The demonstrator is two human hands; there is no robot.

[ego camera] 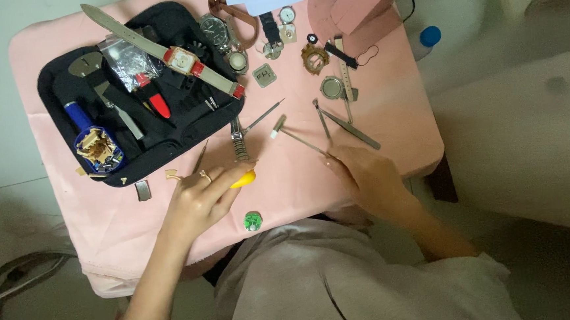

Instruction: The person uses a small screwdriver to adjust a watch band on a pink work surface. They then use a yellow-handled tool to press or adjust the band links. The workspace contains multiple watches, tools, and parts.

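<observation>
left hand [198, 201] curled shut around a yellow-handled tool [243, 179]; right hand [365, 175] pinched closed on the handle of a small hammer [297, 137], over the pink cloth [300, 192].

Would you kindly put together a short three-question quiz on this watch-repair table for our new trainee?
1. True or false: the left hand is on a yellow-handled tool.
2. Which thing lies on the pink cloth nearest the person's body? A) the small hammer B) the green round part C) the tweezers
3. Fill in: the watch with the red-and-cream strap lies across the black ____.

Key
1. True; the yellow handle shows under its fingers.
2. B; it sits near the table's front edge, between the two hands.
3. Tool case. The right hand touches the hammer's handle end.
</observation>
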